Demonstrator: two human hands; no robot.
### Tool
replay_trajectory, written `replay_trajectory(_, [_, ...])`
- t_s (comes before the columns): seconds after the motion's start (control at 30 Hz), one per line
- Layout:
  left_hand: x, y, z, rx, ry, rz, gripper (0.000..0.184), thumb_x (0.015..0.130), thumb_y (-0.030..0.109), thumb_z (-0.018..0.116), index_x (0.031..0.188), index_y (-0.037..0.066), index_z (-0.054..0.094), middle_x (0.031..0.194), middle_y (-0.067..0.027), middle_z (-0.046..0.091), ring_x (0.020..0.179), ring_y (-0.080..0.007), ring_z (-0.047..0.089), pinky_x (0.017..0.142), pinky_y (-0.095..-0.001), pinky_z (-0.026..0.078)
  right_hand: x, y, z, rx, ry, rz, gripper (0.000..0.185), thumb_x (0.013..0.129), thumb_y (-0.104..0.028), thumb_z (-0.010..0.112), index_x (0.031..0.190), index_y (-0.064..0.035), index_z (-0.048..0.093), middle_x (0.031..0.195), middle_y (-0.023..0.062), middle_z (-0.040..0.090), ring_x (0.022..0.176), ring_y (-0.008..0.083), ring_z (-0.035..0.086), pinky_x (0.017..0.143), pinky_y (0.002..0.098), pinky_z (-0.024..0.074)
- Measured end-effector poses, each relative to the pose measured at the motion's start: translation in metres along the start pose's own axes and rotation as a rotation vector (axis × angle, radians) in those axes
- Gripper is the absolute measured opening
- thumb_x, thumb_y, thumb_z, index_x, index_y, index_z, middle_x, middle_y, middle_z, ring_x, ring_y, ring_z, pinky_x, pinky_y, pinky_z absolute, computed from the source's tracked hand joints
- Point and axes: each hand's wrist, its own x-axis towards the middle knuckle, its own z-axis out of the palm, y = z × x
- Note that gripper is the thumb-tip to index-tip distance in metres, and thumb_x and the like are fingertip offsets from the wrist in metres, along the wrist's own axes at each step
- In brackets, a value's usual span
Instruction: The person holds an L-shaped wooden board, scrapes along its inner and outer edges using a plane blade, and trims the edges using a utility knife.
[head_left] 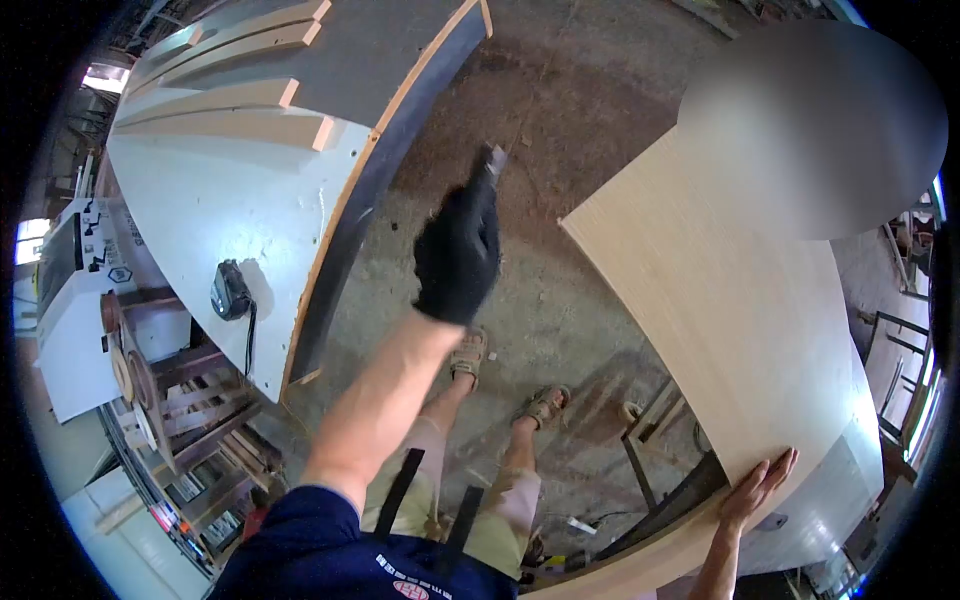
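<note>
My left hand [458, 250] wears a black glove and is held out over the floor between two worktops. Its fingers are curled, and a small greyish tip shows at their end, too blurred to name. Bare and ungloved, my right hand [758, 488] rests flat on a pale wood-grain panel [730, 290], fingers stretched out near its lower edge. The panel lies on the worktop to the right. A black tape measure [231, 290] with a strap sits on the white worktop [240, 200] at left, apart from my left hand.
Several curved wooden strips [230, 95] lie on the far part of the left worktop. A wooden rack [190, 390] with offcuts stands below it. Concrete floor [540, 270] runs between the worktops. A blurred round patch hides the upper right.
</note>
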Motion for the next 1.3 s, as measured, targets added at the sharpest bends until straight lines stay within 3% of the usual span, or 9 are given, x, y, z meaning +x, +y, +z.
replay_trajectory(0.13, [-0.027,0.074,-0.019,-0.055,-0.428,0.103,0.062,0.090,0.003,0.056,0.151,0.007,0.042,0.077,-0.0151,0.061,0.060,-0.0277,0.061,0.053,-0.0382,0.051,-0.002,-0.002,-0.003,-0.004,-0.003,0.014,0.060,0.106,-0.032,0.041,0.156,-0.0022,0.027,0.163,0.0179,0.023,0.151,0.0308,0.020,0.123,0.0436,0.0154])
replay_trajectory(0.43, [0.010,0.032,-0.042,0.163,-0.314,0.051,0.065,0.090,0.003,0.055,0.152,0.009,0.040,0.082,-0.0150,0.062,0.061,-0.0284,0.063,0.053,-0.0377,0.052,0.000,-0.005,0.000,0.032,0.018,0.000,0.059,0.106,-0.029,0.042,0.155,-0.0002,0.029,0.162,0.0185,0.024,0.150,0.0309,0.022,0.123,0.0432,0.0161])
replay_trajectory(0.53, [0.003,0.071,-0.037,0.161,-0.571,0.039,0.052,0.096,0.007,0.054,0.147,0.012,0.049,0.090,-0.0177,0.067,0.070,-0.0338,0.067,0.061,-0.0417,0.054,-0.003,-0.003,-0.003,0.016,0.008,0.011,0.059,0.106,-0.029,0.042,0.155,0.0000,0.029,0.162,0.0187,0.024,0.150,0.0310,0.022,0.123,0.0430,0.0162])
replay_trajectory(0.67, [0.011,0.003,-0.019,0.077,-0.249,-0.122,0.050,0.096,0.006,0.054,0.146,0.010,0.050,0.098,-0.0219,0.068,0.078,-0.0379,0.067,0.071,-0.0413,0.055,-0.002,-0.004,-0.003,-0.022,0.011,0.005,0.059,0.106,-0.029,0.042,0.155,0.0000,0.028,0.162,0.0188,0.024,0.150,0.0311,0.022,0.123,0.0430,0.0162])
replay_trajectory(0.87, [-0.023,0.043,0.009,-0.114,-0.210,0.182,0.064,0.090,0.005,0.061,0.151,0.013,0.044,0.083,-0.0130,0.066,0.059,-0.0254,0.061,0.052,-0.0372,0.049,-0.001,0.001,-0.002,0.015,-0.002,0.026,0.059,0.105,-0.029,0.041,0.155,-0.0001,0.027,0.162,0.0184,0.023,0.151,0.0312,0.021,0.123,0.0438,0.0158])
replay_trajectory(0.93, [-0.021,0.021,0.011,-0.079,-0.184,0.090,0.050,0.095,0.007,0.059,0.144,0.007,0.052,0.098,-0.0188,0.070,0.076,-0.0305,0.068,0.066,-0.0402,0.053,0.000,0.003,-0.001,0.012,0.004,0.009,0.059,0.105,-0.029,0.041,0.155,-0.0001,0.027,0.162,0.0182,0.023,0.151,0.0313,0.021,0.123,0.0438,0.0159])
replay_trajectory(1.03, [-0.004,-0.038,0.020,-0.057,0.003,-0.146,0.041,0.101,0.010,0.056,0.141,0.001,0.052,0.113,-0.0193,0.071,0.083,-0.0195,0.070,0.073,-0.0355,0.056,-0.005,0.003,-0.003,0.005,-0.002,0.025,0.059,0.105,-0.029,0.042,0.155,-0.0005,0.027,0.162,0.0180,0.023,0.151,0.0312,0.021,0.123,0.0436,0.0160])
replay_trajectory(1.13, [-0.003,0.000,0.005,-0.484,-0.082,-0.256,0.038,0.100,0.017,0.061,0.134,0.000,0.057,0.117,-0.0221,0.069,0.108,-0.0291,0.069,0.085,-0.0364,0.056,-0.001,-0.006,-0.003,-0.015,-0.003,0.014,0.060,0.105,-0.030,0.042,0.155,-0.0008,0.027,0.162,0.0179,0.024,0.151,0.0306,0.022,0.123,0.0432,0.0161])
replay_trajectory(1.3, [0.003,0.016,0.019,-0.966,-0.260,-0.485,0.021,0.097,0.022,0.068,0.104,0.003,0.064,0.077,0.0004,0.062,0.061,-0.0107,0.056,0.058,-0.0289,0.047,0.001,0.000,-0.005,-0.029,-0.009,-0.001,0.059,0.106,-0.030,0.041,0.155,-0.0008,0.027,0.162,0.0177,0.025,0.151,0.0300,0.022,0.123,0.0428,0.0162])
